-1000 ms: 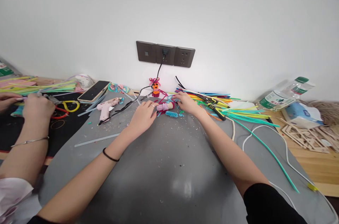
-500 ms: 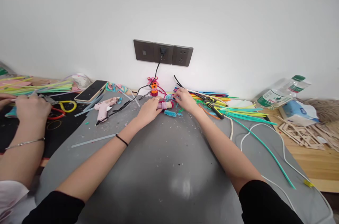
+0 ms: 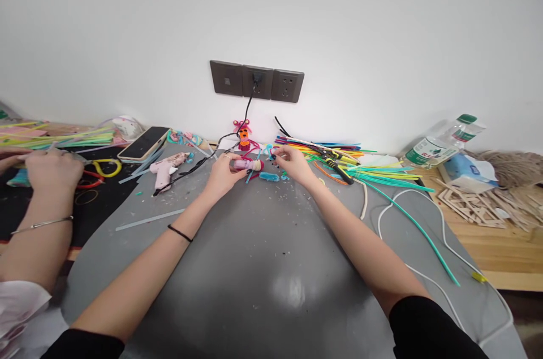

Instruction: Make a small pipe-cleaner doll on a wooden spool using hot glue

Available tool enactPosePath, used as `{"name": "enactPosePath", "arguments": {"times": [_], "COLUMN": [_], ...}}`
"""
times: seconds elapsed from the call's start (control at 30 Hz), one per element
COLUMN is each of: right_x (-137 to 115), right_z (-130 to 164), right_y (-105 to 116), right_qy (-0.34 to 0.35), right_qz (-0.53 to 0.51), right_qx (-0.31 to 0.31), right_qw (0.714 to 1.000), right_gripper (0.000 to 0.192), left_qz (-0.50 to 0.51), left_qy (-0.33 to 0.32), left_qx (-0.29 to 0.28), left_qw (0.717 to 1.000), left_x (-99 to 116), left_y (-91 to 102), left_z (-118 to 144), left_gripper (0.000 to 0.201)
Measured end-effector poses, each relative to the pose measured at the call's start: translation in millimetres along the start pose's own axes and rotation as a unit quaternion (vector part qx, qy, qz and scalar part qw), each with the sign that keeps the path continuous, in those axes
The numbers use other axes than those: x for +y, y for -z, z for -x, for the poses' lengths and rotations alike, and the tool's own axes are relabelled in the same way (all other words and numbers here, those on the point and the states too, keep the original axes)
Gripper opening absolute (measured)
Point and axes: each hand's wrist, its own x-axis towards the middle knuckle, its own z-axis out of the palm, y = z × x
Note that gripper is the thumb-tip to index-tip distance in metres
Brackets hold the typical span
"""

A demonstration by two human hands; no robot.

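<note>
My left hand [image 3: 224, 175] is closed round one end of a small pink and cream pipe-cleaner piece [image 3: 249, 164], which lies on its side just above the mat. To its right, my right hand [image 3: 293, 164] has thumb and fingertips pinched together. A small dark bit shows at those fingertips, too tiny to name. Beside them on the mat is a fuzzy blue pipe-cleaner piece [image 3: 269, 177]. Behind, a pink and orange pipe-cleaner figure [image 3: 244, 134] stands against the wall.
A pink glue gun [image 3: 162, 175] lies left on the grey mat [image 3: 237, 280]. Yellow-black pliers [image 3: 339, 172] and pipe cleaners [image 3: 394, 177] lie right, near a white cable [image 3: 443, 223] and a bottle [image 3: 432, 150]. At far left, a co-worker's hand [image 3: 53, 169] is near yellow-handled scissors [image 3: 108, 168].
My left hand has drawn slightly left and tilted, showing more of the pink piece. My right hand has moved a little, its fingertips now pinched. The view has shifted slightly.
</note>
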Motion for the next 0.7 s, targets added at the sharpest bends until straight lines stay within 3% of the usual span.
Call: {"name": "enactPosePath", "arguments": {"times": [0.13,0.3,0.47,0.57,0.7], "right_x": [-7,-7,-4,-5,-7], "right_z": [5,8,13,18,24], "right_y": [-11,-13,-6,1,7], "right_qy": [-0.031,-0.027,-0.022,-0.024,0.003], "right_qz": [-0.039,-0.032,-0.016,-0.016,0.034], "right_qx": [-0.016,-0.012,0.021,0.020,0.012], "right_qw": [0.999,0.999,0.999,0.999,0.999], "right_gripper": [0.012,0.016,0.015,0.013,0.011], "left_qz": [-0.060,-0.186,-0.266,-0.276,-0.258], "left_qy": [0.012,-0.081,-0.102,-0.132,-0.221], "left_qx": [-0.017,-0.040,-0.086,-0.054,0.014], "left_qw": [0.998,0.978,0.955,0.951,0.940], "left_x": [6,14,19,23,29], "left_y": [-5.0,-10.3,-10.0,-3.5,12.8], "left_z": [6,10,9,12,28], "left_gripper": [0.035,0.040,0.027,0.034,0.036]}}
